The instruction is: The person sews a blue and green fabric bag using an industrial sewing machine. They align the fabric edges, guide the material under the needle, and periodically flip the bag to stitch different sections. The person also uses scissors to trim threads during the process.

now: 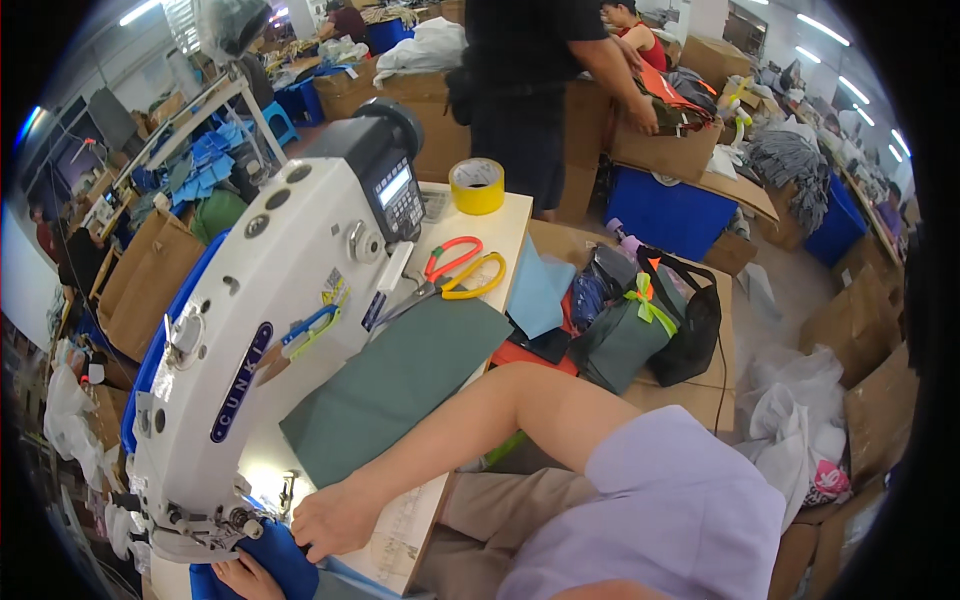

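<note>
A piece of royal blue fabric (278, 552) lies under the head of a white sewing machine (265, 300), beside the lit needle area. My right hand (338, 518) is at the fabric's right edge, its fingers bent down and closed on it. My left hand (250, 578) rests on the blue fabric below the machine head, fingers stretched out; its wrist is beyond the lower edge. A dark green fabric panel (395, 390) lies flat on the machine table, beyond my right forearm. The needle tip is hard to make out.
Scissors (455, 278) with red and yellow handles and a yellow tape roll (477, 187) sit at the table's far end. To the right, bags and fabric pieces (630, 325) are piled on cardboard. A standing person (520, 90) handles goods above a carton (665, 148).
</note>
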Demonstrator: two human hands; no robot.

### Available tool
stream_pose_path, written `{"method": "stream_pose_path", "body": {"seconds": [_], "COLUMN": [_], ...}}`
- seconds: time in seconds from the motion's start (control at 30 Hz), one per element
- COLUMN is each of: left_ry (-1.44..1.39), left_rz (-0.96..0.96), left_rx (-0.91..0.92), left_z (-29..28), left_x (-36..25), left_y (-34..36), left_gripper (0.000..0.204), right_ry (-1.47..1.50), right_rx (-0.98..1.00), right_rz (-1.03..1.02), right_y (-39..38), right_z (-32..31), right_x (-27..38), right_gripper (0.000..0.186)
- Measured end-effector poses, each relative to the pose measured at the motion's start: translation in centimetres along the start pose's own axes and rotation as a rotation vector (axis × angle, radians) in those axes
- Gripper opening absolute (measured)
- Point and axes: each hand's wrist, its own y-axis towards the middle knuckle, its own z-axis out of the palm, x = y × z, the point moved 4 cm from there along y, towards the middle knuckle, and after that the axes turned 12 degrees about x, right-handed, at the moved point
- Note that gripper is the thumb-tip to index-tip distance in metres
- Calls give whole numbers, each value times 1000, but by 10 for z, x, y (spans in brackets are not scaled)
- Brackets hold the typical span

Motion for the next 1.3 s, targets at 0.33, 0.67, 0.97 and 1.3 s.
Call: {"method": "stream_pose_path", "body": {"seconds": [0.33, 0.67, 0.97, 1.3], "left_ry": [-18, -33, -184, -219], "left_rz": [-22, -42, -25, 291], "left_rx": [7, 5, -4, 46], "left_z": [6, 18, 5, -68], "left_x": [13, 23, 25, -88], "left_y": [-1, -7, -12, -27], "left_gripper": [33, 37, 32, 31], "right_ry": [-47, -75, 149, -73], "right_rx": [20, -3, 110, 261], "right_rz": [-8, 1, 1, 161], "right_y": [2, -1, 8, 8], "right_z": [5, 5, -1, -39], "right_x": [-3, 2, 0, 23], "right_gripper": [19, 17, 19, 10]}}
